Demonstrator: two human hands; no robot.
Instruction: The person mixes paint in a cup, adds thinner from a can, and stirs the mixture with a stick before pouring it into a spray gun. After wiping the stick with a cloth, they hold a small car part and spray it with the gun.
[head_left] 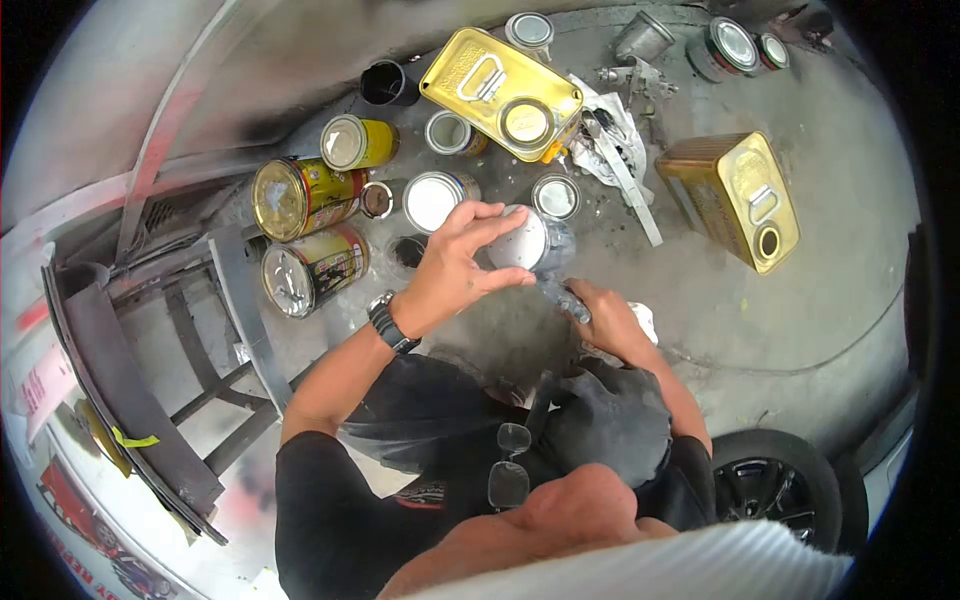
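Between my hands is what looks like a paint spray gun (566,297) with a clear cup on top, closed by a round white lid (518,245). My left hand (462,258), with a watch on its wrist, spans the lid, thumb on one side and fingers on the other. Lower right, my right hand (605,318) is wrapped round the gun's grey handle. Part of the gun is hidden under the cup and fingers. Just beyond the lid stand a small open tin (556,197) and a tin with a white top (434,202).
A yellow rectangular can (505,90) stands at the back, another can (745,200) at the right. Paint tins (300,195) crowd the left beside a metal frame (245,310). A flat stick (625,180) lies on crumpled paper (610,120). A wheel (775,485) is at lower right.
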